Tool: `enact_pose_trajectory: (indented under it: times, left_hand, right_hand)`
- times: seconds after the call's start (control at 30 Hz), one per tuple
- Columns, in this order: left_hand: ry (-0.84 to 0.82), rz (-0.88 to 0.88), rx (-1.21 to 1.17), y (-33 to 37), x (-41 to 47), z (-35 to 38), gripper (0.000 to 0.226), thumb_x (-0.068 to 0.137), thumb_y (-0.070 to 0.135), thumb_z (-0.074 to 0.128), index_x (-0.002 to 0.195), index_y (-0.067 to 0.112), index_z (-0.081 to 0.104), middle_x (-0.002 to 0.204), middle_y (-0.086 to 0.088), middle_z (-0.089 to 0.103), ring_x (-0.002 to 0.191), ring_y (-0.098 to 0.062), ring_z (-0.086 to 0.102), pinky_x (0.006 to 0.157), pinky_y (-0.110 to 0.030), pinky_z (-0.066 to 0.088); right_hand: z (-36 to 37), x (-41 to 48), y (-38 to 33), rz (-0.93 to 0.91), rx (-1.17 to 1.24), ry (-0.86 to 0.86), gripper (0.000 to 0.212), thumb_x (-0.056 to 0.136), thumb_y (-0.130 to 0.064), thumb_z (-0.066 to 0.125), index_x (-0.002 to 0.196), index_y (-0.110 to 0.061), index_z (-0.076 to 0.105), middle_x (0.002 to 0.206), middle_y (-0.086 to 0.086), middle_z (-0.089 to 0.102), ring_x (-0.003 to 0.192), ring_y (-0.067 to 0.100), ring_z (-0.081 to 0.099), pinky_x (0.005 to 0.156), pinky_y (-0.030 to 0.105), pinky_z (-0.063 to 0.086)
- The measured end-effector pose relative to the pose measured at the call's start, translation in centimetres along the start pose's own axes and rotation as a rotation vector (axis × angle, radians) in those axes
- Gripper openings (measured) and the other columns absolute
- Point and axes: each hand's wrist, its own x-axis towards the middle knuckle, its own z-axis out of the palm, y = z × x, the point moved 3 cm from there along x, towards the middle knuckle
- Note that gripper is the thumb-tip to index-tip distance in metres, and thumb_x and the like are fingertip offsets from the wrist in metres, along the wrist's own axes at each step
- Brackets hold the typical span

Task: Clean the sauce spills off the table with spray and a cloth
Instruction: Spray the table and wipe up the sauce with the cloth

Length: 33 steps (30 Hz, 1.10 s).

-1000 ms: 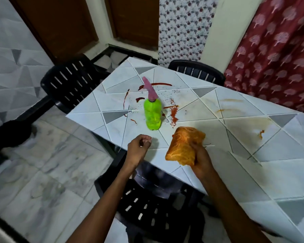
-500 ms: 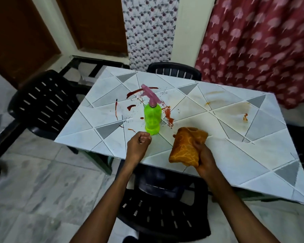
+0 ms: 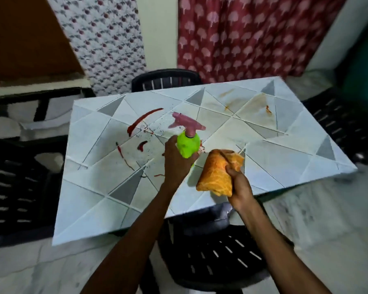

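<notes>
Green bottle (image 3: 188, 145): smooth plastic with a rounded body and a pink trigger head (image 3: 187, 124). It is near the table's middle, beside the red streaks.
Left hand (image 3: 176, 164): half a second ago a fist short of the bottle, now fingers wrapped round its body. The blur hides whether it is lifted.
Right hand (image 3: 240, 185): fingers clamped on the cloth, as before.
Cloth (image 3: 217, 172): orange, soft, bunched.
Table (image 3: 94, 198): glossy, triangle-patterned.
Sauce (image 3: 144, 122): red arc and speckles, unwiped; spraying looks next.

The left hand (image 3: 176, 164) hides the lower half of the lime-green plastic spray bottle with a pink trigger head (image 3: 188, 145). The right hand (image 3: 240, 187) covers one end of the crumpled orange cloth (image 3: 215, 177).
</notes>
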Motion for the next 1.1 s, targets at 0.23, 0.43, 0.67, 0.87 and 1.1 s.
enact_pose_trajectory:
  times: [0.23, 0.43, 0.67, 0.87, 1.1]
  left_hand:
    - [-0.122, 0.112, 0.063, 1.9, 2.1, -1.3, 0.071, 0.068, 0.044, 0.084, 0.123, 0.019, 0.047, 0.118, -0.003, 0.053, 0.112, -0.026, 0.052, 0.080, -0.032, 0.040]
    - [-0.189, 0.228, 0.108, 2.6, 4.0, -0.3, 0.068, 0.064, 0.045, 0.087, 0.117, 0.017, 0.055, 0.111, -0.004, 0.063, 0.103, -0.027, 0.059, 0.081, -0.030, 0.042]
    - [-0.308, 0.357, 0.036, 8.5, 6.8, 3.7, 0.059, 0.063, 0.050, 0.083, 0.110, 0.023, 0.060, 0.102, 0.002, 0.068, 0.097, -0.023, 0.062, 0.085, -0.039, 0.050]
    - [-0.421, 0.389, 0.025, 12.7, 8.7, 12.2, 0.063, 0.061, 0.059, 0.078, 0.112, 0.026, 0.063, 0.103, 0.005, 0.070, 0.098, -0.019, 0.065, 0.088, -0.039, 0.052]
    - [-0.607, 0.404, 0.018, 15.4, 11.2, 23.0, 0.063, 0.064, 0.060, 0.077, 0.114, 0.025, 0.061, 0.106, 0.007, 0.070, 0.100, -0.017, 0.065, 0.090, -0.041, 0.052]
  right_hand:
    - [1.0, -2.8, 1.3, -0.099, 0.117, 0.221, 0.037, 0.100, -0.012, 0.055, 0.137, -0.011, 0.055, 0.118, 0.016, 0.072, 0.099, 0.034, 0.072, 0.074, 0.043, 0.062]
    - [-0.9, -3.1, 0.1, -0.121, 0.171, 0.354, 0.034, 0.100, -0.013, 0.057, 0.134, -0.012, 0.055, 0.112, 0.014, 0.072, 0.094, 0.032, 0.072, 0.068, 0.041, 0.060]
    - [-5.2, -0.7, -3.5, -0.144, 0.208, 0.421, 0.039, 0.098, -0.014, 0.060, 0.137, -0.013, 0.055, 0.124, 0.019, 0.069, 0.106, 0.038, 0.069, 0.088, 0.055, 0.058]
    - [-10.6, 1.7, -6.5, -0.167, 0.264, 0.486, 0.035, 0.097, -0.011, 0.061, 0.131, -0.016, 0.059, 0.126, 0.021, 0.068, 0.114, 0.044, 0.065, 0.099, 0.069, 0.048]
    - [-15.6, 3.1, -9.6, -0.189, 0.295, 0.551, 0.023, 0.102, -0.008, 0.052, 0.123, -0.016, 0.056, 0.110, 0.016, 0.068, 0.098, 0.037, 0.066, 0.085, 0.053, 0.056]
